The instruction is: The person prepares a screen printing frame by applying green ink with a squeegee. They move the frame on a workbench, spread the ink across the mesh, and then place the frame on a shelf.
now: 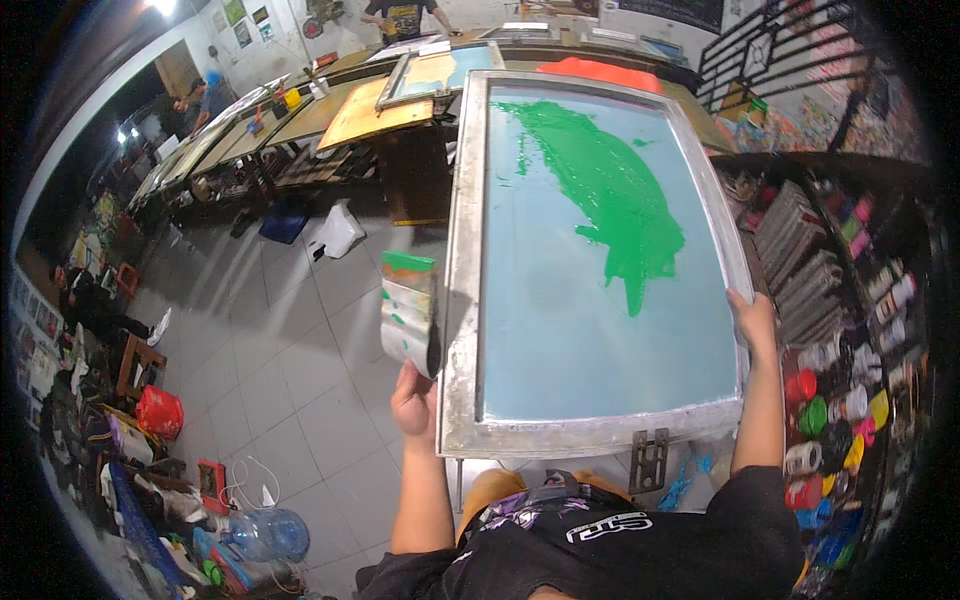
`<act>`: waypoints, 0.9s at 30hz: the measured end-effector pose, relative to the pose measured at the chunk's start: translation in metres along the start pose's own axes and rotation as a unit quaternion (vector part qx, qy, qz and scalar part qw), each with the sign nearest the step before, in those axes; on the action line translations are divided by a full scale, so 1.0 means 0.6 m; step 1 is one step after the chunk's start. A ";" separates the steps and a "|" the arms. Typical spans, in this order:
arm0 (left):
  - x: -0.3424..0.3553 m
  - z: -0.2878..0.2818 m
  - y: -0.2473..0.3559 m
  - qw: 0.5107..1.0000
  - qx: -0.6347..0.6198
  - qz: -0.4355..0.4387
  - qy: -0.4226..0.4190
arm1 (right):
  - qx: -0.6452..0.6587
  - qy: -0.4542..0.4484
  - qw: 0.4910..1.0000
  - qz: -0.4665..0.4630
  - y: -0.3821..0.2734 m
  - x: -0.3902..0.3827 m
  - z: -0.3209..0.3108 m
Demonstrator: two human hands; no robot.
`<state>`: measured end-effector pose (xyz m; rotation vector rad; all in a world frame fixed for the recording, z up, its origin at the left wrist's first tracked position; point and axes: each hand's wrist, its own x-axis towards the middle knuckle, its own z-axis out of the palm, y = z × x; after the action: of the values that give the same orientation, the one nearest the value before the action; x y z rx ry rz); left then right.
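A large screen printing frame [462, 320] with a worn metal border is tilted up in front of me. Thick green ink [630, 210] is smeared across the upper and right part of its pale blue mesh [560, 340]. My right hand [754, 320] grips the frame's right edge, fingers curled over the rim. At the lower left edge of the frame, my left hand [412, 400] is closed around a squeegee [408, 315], a flat pale piece with green and orange ink at its top. Whether the left fingers also bear on the frame is hidden.
Long work tables [375, 112] run along the back, with another screen frame [440, 75] and a red sheet [600, 72]. Shelves of ink pots [812, 412] crowd the right. A water jug [270, 535] and clutter lie at lower left. Other people [405, 20] are farther back.
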<state>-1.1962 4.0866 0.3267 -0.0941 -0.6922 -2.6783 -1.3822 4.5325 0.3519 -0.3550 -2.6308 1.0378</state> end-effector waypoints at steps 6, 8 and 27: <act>-0.019 -0.012 -0.062 0.996 -0.012 0.085 -0.023 | 0.017 0.017 0.995 -0.096 0.032 0.092 0.030; -0.010 -0.025 -0.077 0.993 -0.002 0.112 -0.034 | 0.022 0.026 0.994 -0.103 0.028 0.098 0.018; -0.001 -0.038 -0.087 0.980 0.042 0.135 -0.140 | 0.141 0.137 0.968 -0.154 0.170 -0.023 -0.037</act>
<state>-1.2143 4.1180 0.2831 -0.5122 -0.8110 -2.3939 -1.3493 4.6145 0.2942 -0.0193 -2.1693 1.1416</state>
